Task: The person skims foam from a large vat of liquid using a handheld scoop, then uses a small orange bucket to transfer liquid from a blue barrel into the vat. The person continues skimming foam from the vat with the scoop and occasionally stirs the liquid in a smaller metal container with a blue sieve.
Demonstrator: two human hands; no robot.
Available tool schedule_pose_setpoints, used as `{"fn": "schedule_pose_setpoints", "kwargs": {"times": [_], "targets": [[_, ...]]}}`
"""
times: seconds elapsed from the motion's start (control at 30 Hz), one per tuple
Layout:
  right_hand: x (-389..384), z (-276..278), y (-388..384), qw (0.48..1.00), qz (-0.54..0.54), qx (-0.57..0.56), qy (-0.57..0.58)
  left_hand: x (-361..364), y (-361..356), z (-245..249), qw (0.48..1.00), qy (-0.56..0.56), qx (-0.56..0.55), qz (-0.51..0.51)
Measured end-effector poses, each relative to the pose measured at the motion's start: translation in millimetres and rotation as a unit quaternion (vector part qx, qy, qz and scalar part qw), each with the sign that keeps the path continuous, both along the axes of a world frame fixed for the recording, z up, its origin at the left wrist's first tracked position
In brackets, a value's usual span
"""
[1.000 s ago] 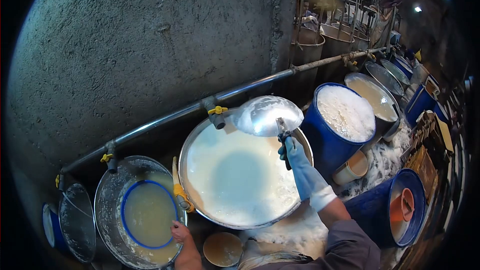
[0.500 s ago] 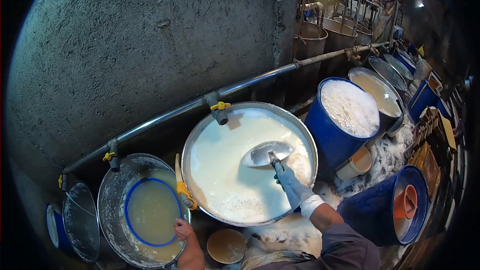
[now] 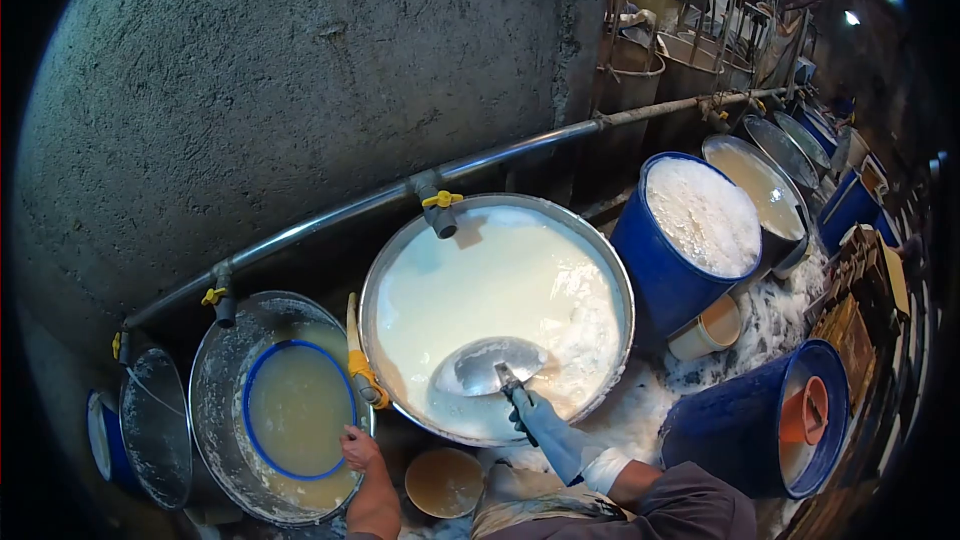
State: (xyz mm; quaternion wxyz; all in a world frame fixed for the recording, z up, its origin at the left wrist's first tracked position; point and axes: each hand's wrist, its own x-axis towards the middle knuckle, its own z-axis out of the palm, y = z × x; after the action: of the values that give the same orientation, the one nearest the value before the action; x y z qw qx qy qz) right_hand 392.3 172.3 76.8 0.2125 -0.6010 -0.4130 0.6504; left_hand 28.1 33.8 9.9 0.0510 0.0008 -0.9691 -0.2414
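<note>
My right hand (image 3: 538, 420), in a pale blue glove with a white cuff, is closed round the handle of a wide metal ladle (image 3: 487, 366). The bowl of the ladle lies at the surface of milky white liquid (image 3: 470, 280) in a large metal vat (image 3: 628, 310), near its front side. Bare and curled, my left hand (image 3: 361, 448) is closed at the right edge of a blue-rimmed round vessel (image 3: 247, 395). This vessel holds cloudy yellowish liquid and sits inside a second metal vat (image 3: 207, 405).
A pipe (image 3: 300, 232) with yellow-handled valves (image 3: 442, 199) runs along the concrete wall. To the right stand a blue barrel (image 3: 645, 260) of white foam and another barrel (image 3: 700, 440) holding an orange container (image 3: 805, 412). A round tub (image 3: 444, 483) stands between my arms.
My right hand has drawn the ladle toward me and to the left across the white liquid. My left hand stays by the blue rim. The whole view has shifted slightly.
</note>
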Motion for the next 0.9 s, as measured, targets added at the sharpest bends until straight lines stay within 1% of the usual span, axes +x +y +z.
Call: {"fn": "schedule_pose_setpoints", "kwargs": {"times": [0.13,0.2,0.27,0.3,0.33,0.43,0.6,0.67,0.7,0.73,0.77,0.8,0.83,0.87,0.9], "targets": [[-4.6,2.7,-29.1,1.000,0.024,-0.011,0.003,-2.0,-2.0,-1.6,1.000,-0.014,-0.016,0.001],[-4.3,8.7,-39.1,0.997,0.035,-0.041,0.049,-1.0,-0.8,1.2,1.000,-0.022,-0.005,0.000],[-2.7,18.0,-47.0,0.997,0.029,-0.050,0.042,2.3,0.0,5.1,1.000,-0.018,-0.007,-0.004],[-0.5,23.9,-48.6,0.995,0.034,-0.071,0.068,3.5,-0.5,5.8,1.000,-0.015,-0.008,-0.006],[1.7,29.8,-49.4,0.991,0.039,-0.091,0.094,3.6,-0.5,6.7,1.000,-0.015,-0.008,-0.007],[10.1,51.8,-49.6,0.984,0.026,-0.124,0.126,3.8,0.1,8.7,1.000,-0.025,-0.016,-0.007],[29.6,97.7,-23.1,0.980,0.025,-0.160,0.113,1.0,-0.4,4.3,0.999,-0.029,-0.024,0.001],[43.1,126.2,0.3,0.982,0.077,-0.135,0.104,-1.1,-1.9,-0.3,0.999,-0.030,-0.016,-0.001],[46.1,150.3,10.5,0.986,0.059,-0.113,0.111,-0.8,-2.0,-0.6,0.999,-0.031,-0.011,-0.003],[57.6,162.0,22.0,0.989,0.083,-0.045,0.110,-0.5,-1.5,1.2,0.999,-0.031,-0.009,-0.001],[63.6,175.1,38.1,0.989,0.082,-0.015,0.123,-2.8,-2.6,-3.9,1.000,-0.030,-0.008,-0.002],[66.5,194.2,51.4,0.986,0.050,0.008,0.156,-3.4,-2.7,-5.6,1.000,-0.028,-0.008,-0.002],[72.6,197.9,70.1,0.978,0.055,0.057,0.195,-2.5,-1.5,-4.0,1.000,-0.029,-0.007,-0.001],[73.5,203.7,88.1,0.979,0.050,0.113,0.162,-3.9,-1.8,-7.5,1.000,-0.023,-0.005,0.000],[71.8,211.2,104.0,0.969,0.037,0.210,0.127,-5.1,-3.2,-10.3,1.000,-0.017,-0.002,0.001]]}}
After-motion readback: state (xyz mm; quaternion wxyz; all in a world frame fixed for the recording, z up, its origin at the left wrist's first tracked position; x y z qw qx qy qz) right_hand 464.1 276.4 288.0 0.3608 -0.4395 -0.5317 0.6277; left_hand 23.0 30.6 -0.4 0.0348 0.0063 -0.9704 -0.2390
